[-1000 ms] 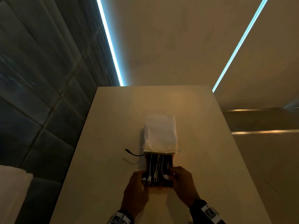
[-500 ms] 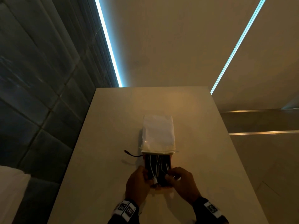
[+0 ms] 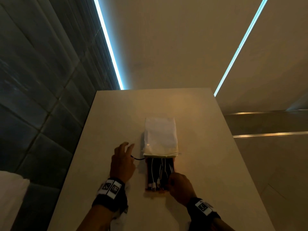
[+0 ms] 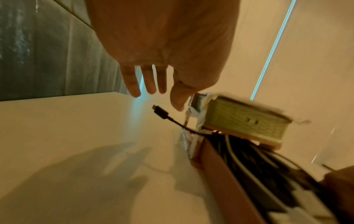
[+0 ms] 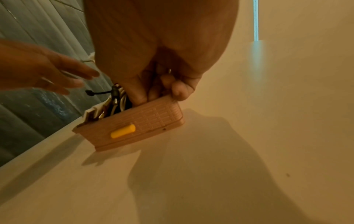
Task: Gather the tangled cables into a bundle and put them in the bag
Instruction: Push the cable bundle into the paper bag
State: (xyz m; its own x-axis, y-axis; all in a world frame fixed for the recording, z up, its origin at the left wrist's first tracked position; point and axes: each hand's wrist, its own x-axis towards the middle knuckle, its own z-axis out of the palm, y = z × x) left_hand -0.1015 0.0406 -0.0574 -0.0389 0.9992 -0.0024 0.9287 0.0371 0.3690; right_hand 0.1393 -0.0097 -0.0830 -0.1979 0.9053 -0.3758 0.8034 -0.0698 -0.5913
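Left hand (image 3: 122, 161) is being held over the table (image 3: 208, 172), fingers spread and straight, gripping nothing, just beside the loose black cable end (image 4: 161, 112). The cables (image 3: 160, 172) are lying bundled in a pinkish tray (image 5: 138, 125), half inside the white bag (image 3: 160, 135) mid-table. The tray's near end is being pinched by the right hand (image 3: 180, 187), fingers curled.

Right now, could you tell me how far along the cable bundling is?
Mostly gathered: the cables lie side by side in a tan box, its far end under the white bag. In hand: the right hand grips the box's near corner, while the open left hand reaches toward the stray black plug. Left: tucking that plug in and bagging everything.
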